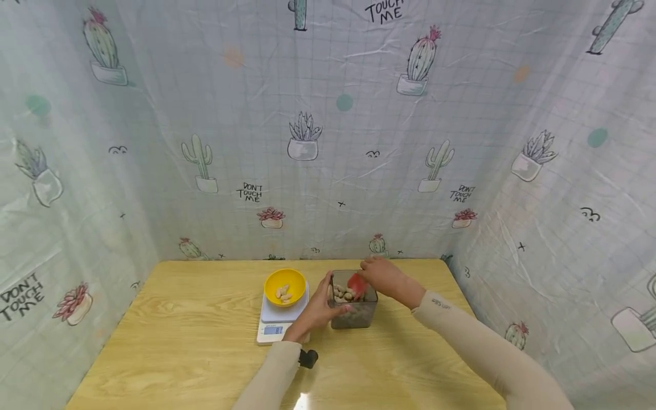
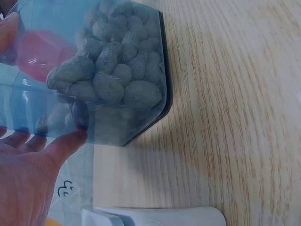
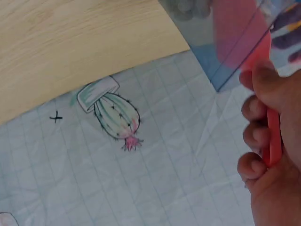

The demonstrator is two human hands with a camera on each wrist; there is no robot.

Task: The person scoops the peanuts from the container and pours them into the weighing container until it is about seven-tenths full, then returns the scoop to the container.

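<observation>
A clear, grey-tinted plastic container (image 1: 351, 320) holds a heap of unshelled peanuts (image 2: 113, 56). My left hand (image 1: 316, 310) grips its left side, with the thumb along the near wall and the fingers at the far left. My right hand (image 1: 385, 278) is at the container's far right rim, its fingers curled round the handle of a red scoop (image 3: 273, 136). The scoop's head is down inside the container, beside the peanuts, and shows red through the wall in both wrist views.
Left of the container stands a white kitchen scale (image 1: 265, 337) with a lit display. On it sits a yellow bowl (image 1: 274, 280) with several peanuts (image 1: 283, 294) inside. The wooden table (image 1: 195, 330) meets a cactus-print curtain (image 1: 328, 193) at the back and sides.
</observation>
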